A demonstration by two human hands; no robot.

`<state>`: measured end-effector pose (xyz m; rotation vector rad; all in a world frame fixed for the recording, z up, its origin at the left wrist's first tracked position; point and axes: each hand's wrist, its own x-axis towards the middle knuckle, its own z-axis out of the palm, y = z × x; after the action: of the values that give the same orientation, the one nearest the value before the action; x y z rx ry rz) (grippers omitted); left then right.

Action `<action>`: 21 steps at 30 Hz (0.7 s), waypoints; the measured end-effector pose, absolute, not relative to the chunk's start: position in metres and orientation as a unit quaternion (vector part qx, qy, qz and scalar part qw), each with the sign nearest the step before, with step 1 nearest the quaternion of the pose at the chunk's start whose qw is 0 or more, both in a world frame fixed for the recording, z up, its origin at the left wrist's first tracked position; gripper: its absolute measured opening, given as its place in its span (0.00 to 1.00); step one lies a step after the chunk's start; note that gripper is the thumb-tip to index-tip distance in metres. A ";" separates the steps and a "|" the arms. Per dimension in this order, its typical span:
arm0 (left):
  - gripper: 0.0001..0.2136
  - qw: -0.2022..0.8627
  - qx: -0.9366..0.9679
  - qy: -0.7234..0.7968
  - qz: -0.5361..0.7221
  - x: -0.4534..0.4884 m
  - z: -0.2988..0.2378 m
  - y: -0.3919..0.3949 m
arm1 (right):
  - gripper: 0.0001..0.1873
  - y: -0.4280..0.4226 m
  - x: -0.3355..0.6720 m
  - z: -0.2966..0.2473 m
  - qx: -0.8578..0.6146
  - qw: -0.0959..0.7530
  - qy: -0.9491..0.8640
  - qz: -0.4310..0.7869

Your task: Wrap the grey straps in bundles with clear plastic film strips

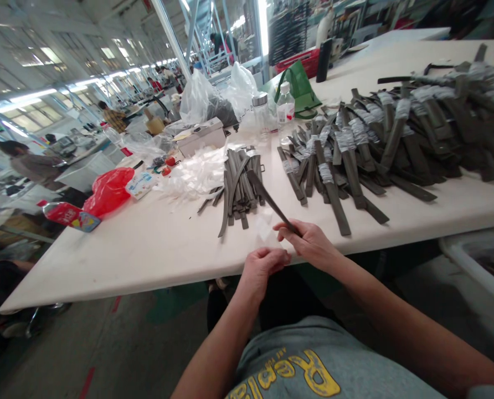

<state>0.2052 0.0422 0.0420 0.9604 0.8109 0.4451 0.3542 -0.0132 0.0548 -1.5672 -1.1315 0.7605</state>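
The strip [273, 205] slants over the table [139, 249], near end clamped in the right hand [310, 241], far end toward the pile [242, 191]. Whether the left hand [267, 260], fingers curled, grips anything, I cannot tell remotely. I judge the strip light, springy, best pinched near one end.

On the grey shirt [346, 354], big yellow letters [288, 372] with dark edges read "Repla", upside down to the camera, the rest cut off by the lower edge. A smaller yellow line beside them is too blurred to read surely. The red bottle [69, 216] bears large white letters, unclear; print on the white-and-blue packet [141, 184] is illegible.
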 end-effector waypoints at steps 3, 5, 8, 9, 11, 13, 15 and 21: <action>0.16 0.807 0.339 0.392 0.283 0.209 0.044 0.053 | 0.21 -0.032 0.357 0.050 -0.662 0.526 -0.433 0.313; 0.17 0.811 0.289 0.394 0.322 0.210 0.047 0.061 | 0.22 -0.048 0.356 0.044 -0.674 0.516 -0.424 0.315; 0.14 0.815 0.235 0.392 0.357 0.211 0.052 0.070 | 0.22 -0.073 0.351 0.034 -0.695 0.450 -0.464 0.314; 0.12 0.818 0.222 0.388 0.363 0.212 0.054 0.072 | 0.23 -0.080 0.348 0.030 -0.702 0.422 -0.483 0.309; 0.10 0.823 0.208 0.378 0.368 0.214 0.056 0.074 | 0.23 -0.089 0.340 0.025 -0.711 0.376 -0.516 0.295; 0.10 0.825 0.211 0.370 0.371 0.215 0.059 0.075 | 0.22 -0.092 0.333 0.022 -0.713 0.347 -0.537 0.289; 0.10 0.824 0.224 0.365 0.371 0.217 0.059 0.074 | 0.21 -0.090 0.328 0.021 -0.712 0.332 -0.548 0.287; 0.14 0.825 0.265 0.360 0.346 0.217 0.050 0.058 | 0.21 -0.070 0.326 0.031 -0.705 0.328 -0.554 0.299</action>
<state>0.2169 0.0579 0.0502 0.5623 0.7647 0.7360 0.3256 -0.0703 0.0314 -1.8442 -1.4492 0.7825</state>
